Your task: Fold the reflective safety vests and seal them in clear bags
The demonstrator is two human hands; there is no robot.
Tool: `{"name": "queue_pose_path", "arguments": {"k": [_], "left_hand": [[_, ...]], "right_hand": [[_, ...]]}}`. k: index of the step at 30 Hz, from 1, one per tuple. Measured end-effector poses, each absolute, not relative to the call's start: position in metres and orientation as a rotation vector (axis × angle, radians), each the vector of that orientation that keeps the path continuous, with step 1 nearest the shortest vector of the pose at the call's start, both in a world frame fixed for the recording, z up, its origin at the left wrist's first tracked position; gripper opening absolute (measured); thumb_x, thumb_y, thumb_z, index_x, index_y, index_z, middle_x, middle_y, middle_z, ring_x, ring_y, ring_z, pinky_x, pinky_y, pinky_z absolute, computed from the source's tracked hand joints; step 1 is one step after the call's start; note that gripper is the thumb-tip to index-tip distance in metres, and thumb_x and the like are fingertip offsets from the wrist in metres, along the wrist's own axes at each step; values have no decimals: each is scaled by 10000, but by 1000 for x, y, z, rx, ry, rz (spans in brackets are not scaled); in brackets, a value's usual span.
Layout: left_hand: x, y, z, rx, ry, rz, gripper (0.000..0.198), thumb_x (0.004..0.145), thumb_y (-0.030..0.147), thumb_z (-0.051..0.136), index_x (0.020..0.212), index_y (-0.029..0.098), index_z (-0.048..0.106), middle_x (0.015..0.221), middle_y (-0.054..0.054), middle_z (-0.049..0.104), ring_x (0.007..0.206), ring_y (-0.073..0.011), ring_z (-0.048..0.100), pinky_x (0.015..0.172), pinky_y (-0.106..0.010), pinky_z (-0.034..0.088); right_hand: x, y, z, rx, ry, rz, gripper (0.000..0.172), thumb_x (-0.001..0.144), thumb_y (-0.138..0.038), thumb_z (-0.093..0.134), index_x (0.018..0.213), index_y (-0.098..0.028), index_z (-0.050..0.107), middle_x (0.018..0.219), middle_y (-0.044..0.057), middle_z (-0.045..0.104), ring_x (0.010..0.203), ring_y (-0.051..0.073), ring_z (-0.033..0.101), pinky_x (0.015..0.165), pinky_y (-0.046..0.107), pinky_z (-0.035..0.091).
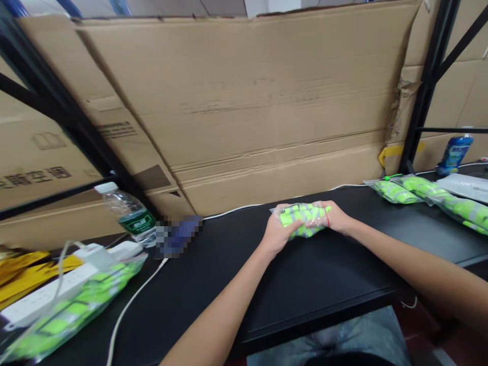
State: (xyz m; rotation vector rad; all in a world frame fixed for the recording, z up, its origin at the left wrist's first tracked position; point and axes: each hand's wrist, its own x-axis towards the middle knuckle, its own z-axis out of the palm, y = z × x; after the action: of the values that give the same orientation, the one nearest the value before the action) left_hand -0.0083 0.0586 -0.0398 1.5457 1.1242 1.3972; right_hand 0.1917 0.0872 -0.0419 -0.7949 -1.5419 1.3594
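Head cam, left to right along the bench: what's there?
White power strip → water bottle → left hand → bagged neon-green vest → right hand → bagged vest → blue spray can

A pixelated blue object (178,236) beside the water bottle (129,213) cannot be made out. The left hand (279,230) and right hand (334,216) hide much of the clear bag (305,219); another bag (64,317) is cut off at lower left.

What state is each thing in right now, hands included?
left hand, closed on the bag
right hand, closed on the bag
clear bag of lime fabric, squeezed between both hands
bag at far left, lying flat
two bags at right, lying flat
water bottle, capped
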Motion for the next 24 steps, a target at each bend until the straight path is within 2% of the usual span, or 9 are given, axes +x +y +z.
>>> {"name": "queue_pose_path", "arguments": {"k": [4,8,14,18,21,24], "left_hand": [[-19,62,-31,1475,1088,1374,617,541,314,926,1081,148,676,1044,-102,766,959,-273,733,877,-402,593],[-36,68,-24,1325,1049,1350,642,596,367,911,1129,110,662,964,-136,789,846,-297,771,734,-422,649],[-53,76,-19,1158,1055,1320,422,582,223,926,925,62,740,840,-176,787,748,-304,779,622,-362,657],[-80,84,-11,1016,1111,1519,250,630,73,870,846,58,745,720,-125,767,586,-209,739,524,-250,618],[-104,89,-4,857,1141,1774,136,722,-9,771,786,91,704,700,-55,750,565,-122,710,568,-169,607],[-115,90,-1,719,1139,1943,190,780,-68,678,737,113,642,710,-18,728,597,-76,701,630,-118,600]], "right_hand": [[188,95,-35,-803,-1501,1368,387,459,-225,919,807,-161,763,798,22,749,743,207,688,718,329,561],[201,110,-28,-863,-1394,1360,379,454,-278,926,765,-143,758,768,37,752,696,189,690,673,305,563],[234,121,-28,-934,-1319,1409,386,458,-258,933,773,-120,757,767,61,767,669,183,709,647,291,579],[246,126,-28,-968,-1318,1426,405,516,-258,924,868,-135,767,872,90,790,756,206,743,701,309,608],[247,128,-34,-1009,-1321,1417,364,563,-292,903,868,-153,761,884,92,793,765,216,750,699,321,616],[234,127,-43,-1052,-1398,1430,360,521,-284,922,817,-152,764,838,92,789,759,231,747,704,334,611]]}}
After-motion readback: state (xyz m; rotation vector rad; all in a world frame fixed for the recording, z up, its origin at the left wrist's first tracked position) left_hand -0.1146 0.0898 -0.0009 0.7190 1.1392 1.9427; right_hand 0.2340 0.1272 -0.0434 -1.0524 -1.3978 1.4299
